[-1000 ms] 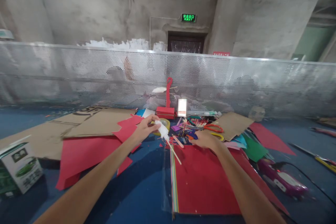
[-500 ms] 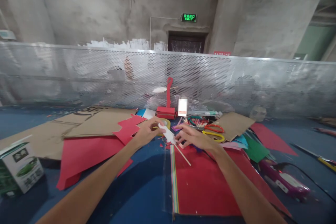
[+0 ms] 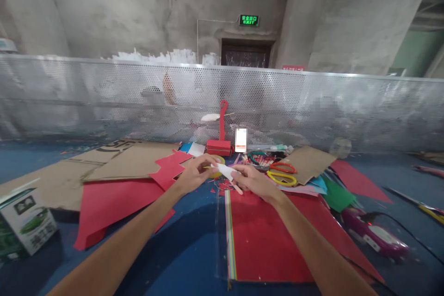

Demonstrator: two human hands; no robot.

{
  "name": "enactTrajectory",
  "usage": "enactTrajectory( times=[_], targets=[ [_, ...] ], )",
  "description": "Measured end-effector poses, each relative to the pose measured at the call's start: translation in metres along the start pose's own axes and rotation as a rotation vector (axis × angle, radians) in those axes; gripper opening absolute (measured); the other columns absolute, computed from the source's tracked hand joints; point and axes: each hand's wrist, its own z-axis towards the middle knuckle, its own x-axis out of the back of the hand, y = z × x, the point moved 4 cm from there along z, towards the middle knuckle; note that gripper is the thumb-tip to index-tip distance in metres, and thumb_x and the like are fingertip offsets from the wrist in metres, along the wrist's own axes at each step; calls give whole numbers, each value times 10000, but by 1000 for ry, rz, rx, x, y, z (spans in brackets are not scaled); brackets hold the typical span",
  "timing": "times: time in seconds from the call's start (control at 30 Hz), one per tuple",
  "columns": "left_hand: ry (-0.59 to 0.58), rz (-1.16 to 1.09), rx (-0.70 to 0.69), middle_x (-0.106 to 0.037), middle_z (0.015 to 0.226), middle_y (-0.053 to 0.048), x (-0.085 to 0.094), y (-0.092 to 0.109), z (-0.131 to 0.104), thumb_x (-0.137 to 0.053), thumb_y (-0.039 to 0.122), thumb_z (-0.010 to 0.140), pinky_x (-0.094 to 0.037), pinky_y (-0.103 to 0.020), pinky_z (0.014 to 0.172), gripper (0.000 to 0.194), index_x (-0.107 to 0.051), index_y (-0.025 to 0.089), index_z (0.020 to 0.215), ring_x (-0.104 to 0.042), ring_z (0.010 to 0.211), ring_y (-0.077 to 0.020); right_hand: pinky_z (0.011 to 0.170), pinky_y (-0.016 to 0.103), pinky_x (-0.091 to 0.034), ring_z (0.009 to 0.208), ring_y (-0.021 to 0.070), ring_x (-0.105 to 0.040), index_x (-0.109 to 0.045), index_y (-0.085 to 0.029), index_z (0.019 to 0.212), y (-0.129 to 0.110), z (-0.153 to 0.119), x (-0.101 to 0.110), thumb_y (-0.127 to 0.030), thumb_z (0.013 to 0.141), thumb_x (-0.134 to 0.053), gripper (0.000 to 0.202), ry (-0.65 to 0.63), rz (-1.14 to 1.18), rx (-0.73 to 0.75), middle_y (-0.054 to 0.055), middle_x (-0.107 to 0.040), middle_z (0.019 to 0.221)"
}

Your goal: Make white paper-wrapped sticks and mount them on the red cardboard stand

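White piece: small, longish thing, so the white piece (image 3: 225,172) is up in the air over the middle of the blue bench (image 3: 183,245), tilted with its right end a bit lower. Can't really make out what it is, fingers cover both ends.
Left hand: the left hand (image 3: 201,172) has thumb and fingers pinched on its left end.
Right hand: the right hand (image 3: 250,179) is clamped on the other end, also with the fingertips.
Right around the hands: a yellowish tape roll (image 3: 219,159) pokes out behind the left one, and a pale pink stick (image 3: 237,189) is just below the right one.
Scissors: orange handles (image 3: 282,163) and yellow handles (image 3: 282,175), both just right of the right hand.
Red stack: big pile of red sheets (image 3: 270,240), partly under the right forearm, other colours showing along its left edge.
Left side: flattened cardboard (image 3: 132,162), red paper (image 3: 118,208) overlapping it, plus a carton (image 3: 31,226) at the edge.
Right side: green sheet (image 3: 338,194) and a purple gadget (image 3: 376,236) with a black cord.
Back: red long-handled thing (image 3: 222,129) upright by the perforated metal screen (image 3: 104,97).
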Motion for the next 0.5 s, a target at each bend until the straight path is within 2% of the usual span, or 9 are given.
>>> enactTrajectory(
  times=[0.17,0.3,0.4,0.5],
  targets=[
    [31,-34,46,-689,1110,-94,-1,-5,1,-705,312,841,-535,-303,858,183,-619,175,926,-670,998,-189,448,227,-252,408,74,-384,-568,-161,778,-1,0,0,-552,943,-487,433,22,-20,13,-67,-425,502],
    [40,-2,94,-710,1059,-82,-1,-6,0,-706,323,831,-535,-315,856,202,-619,180,943,-686,958,-195,454,229,-259,412,71,-399,-565,-164,801,1,1,1,-512,939,-512,378,34,-72,-7,-43,-521,581],
    [39,48,141,-718,1001,-69,0,-8,-1,-699,346,832,-539,-311,821,221,-632,183,965,-693,909,-197,471,230,-290,420,84,-418,-571,-177,859,5,2,3,-498,951,-489,344,53,-140,-3,-43,-539,588],
    [52,77,168,-714,992,-66,1,-9,-1,-707,381,819,-542,-301,773,259,-639,185,972,-694,899,-207,507,239,-349,475,119,-499,-592,-184,900,8,3,6,-494,967,-445,350,74,-265,8,-26,-571,599]
  ],
)
